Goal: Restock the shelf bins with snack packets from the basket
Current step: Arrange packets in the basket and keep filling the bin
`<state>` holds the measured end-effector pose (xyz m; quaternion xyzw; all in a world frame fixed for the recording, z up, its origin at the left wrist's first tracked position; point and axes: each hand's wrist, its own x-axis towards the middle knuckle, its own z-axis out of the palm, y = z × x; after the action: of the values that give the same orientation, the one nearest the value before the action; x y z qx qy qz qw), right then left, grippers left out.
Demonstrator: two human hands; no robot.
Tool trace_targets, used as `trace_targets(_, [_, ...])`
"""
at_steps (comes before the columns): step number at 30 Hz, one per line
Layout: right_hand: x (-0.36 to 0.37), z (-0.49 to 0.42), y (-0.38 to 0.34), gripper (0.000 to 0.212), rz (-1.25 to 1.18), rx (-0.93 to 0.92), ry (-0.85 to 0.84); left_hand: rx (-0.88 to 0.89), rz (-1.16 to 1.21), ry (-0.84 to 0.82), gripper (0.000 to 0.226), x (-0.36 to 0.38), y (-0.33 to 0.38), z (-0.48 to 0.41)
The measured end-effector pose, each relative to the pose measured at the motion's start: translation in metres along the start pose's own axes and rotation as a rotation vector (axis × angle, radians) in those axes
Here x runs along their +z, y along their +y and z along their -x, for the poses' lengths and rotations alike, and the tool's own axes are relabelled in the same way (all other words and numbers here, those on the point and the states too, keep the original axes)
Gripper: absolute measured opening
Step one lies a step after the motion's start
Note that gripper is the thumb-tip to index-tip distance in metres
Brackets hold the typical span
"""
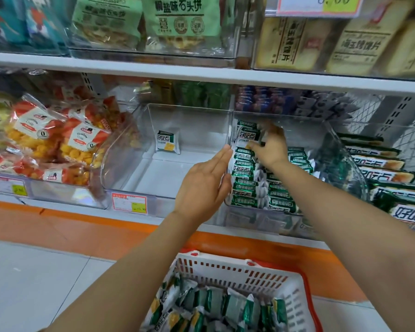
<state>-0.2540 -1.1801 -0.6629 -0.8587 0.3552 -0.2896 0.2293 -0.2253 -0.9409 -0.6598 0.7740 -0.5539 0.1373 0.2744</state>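
A green-and-white foil snack packet (pixel 246 136) is pinched upright in the grip of the right hand (pixel 271 149), just beyond the packet row (pixel 244 183) flanked by the flat left hand (pixel 204 188).

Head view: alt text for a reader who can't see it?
The right hand grips green snack packets in a clear shelf bin, the left hand flat at its left wall. A basket of more packets sits below.

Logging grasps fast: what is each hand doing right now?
Left hand: open, fingers straight, beside the packet row.
Right hand: closed on a green snack packet in the clear bin.
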Motion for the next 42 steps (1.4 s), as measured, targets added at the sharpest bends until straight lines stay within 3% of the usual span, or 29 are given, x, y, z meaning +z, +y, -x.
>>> trace_targets(7, [-0.032, 0.043, -0.014, 0.038, -0.057, -0.079, -0.038, -0.057, -0.047, -0.086, 0.051, -0.005, 0.008, 0.001])
trace_targets(14, [-0.054, 0.130, -0.050, 0.015, -0.346, -0.232, -0.112, -0.059, -0.086, -0.119, 0.057, -0.020, 0.015, 0.037])
trace_targets(22, [-0.013, 0.235, -0.058, 0.013, -0.429, -0.354, -0.232, -0.050, -0.255, 0.095, 0.036, -0.029, -0.008, 0.129])
trace_targets(26, [0.036, 0.270, -0.045, 0.012, -0.388, -0.243, -0.429, -0.236, -0.262, -0.090, 0.032, -0.010, -0.040, 0.186])
trace_targets(32, [0.107, 0.307, -0.023, 0.015, -0.235, -0.123, -0.558, -0.609, -0.248, -0.668, 0.059, 0.020, -0.083, 0.252])
trace_targets(37, [0.151, 0.322, -0.014, 0.040, -0.084, 0.064, -0.819, -0.669, -0.062, -0.582, 0.067, 0.032, -0.094, 0.284])
trace_targets(42, [0.178, 0.329, -0.013, 0.048, -0.084, 0.161, -1.004, -0.640, -0.068, -0.482, 0.067, 0.040, -0.094, 0.290])
